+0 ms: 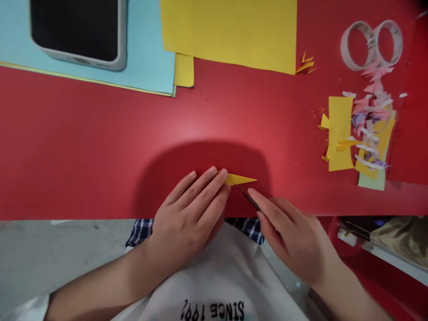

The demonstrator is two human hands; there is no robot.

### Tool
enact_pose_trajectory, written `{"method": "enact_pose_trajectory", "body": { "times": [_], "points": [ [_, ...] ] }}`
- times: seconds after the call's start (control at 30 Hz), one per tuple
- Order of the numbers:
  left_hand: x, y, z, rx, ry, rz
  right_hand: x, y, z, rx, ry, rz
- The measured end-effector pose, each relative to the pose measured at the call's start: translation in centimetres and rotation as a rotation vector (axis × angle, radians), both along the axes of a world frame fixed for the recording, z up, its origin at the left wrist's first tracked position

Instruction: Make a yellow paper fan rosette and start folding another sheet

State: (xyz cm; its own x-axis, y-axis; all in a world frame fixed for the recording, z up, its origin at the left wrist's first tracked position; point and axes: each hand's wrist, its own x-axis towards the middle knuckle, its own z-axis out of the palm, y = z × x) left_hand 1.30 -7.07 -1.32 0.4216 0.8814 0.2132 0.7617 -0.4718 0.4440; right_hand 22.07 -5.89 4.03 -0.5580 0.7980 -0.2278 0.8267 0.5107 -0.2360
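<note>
One red table (100,133) (pale floor (76,249) below): left hand (192,218) flat over yellow paper (242,179), right grip (296,236) pinching a thin tool (250,200)

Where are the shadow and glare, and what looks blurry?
In the head view, a broad rounded shadow darkens the red tabletop around the left hand and pointed yellow paper; a pale glare lies just beyond it; head view too, the pink scraps look slightly soft.

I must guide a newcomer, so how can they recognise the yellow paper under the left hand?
On the red table, near its front edge, the left hand covers one end of a yellow paper piece. A thin dark tool in the right hand points toward it. Unlike the large yellow sheet farther away, this piece is small and tapers to a sharp tip on the right.
</note>
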Motion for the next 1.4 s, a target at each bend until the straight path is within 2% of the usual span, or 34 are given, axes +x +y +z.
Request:
{"method": "enact_pose_trajectory", "body": {
  "times": [1.4],
  "points": [
    [0.22, 0.20, 0.23, -0.002, 0.001, 0.017, -0.17, 0.55, 0.18, 0.004, -0.201, 0.112]
  ]
}}
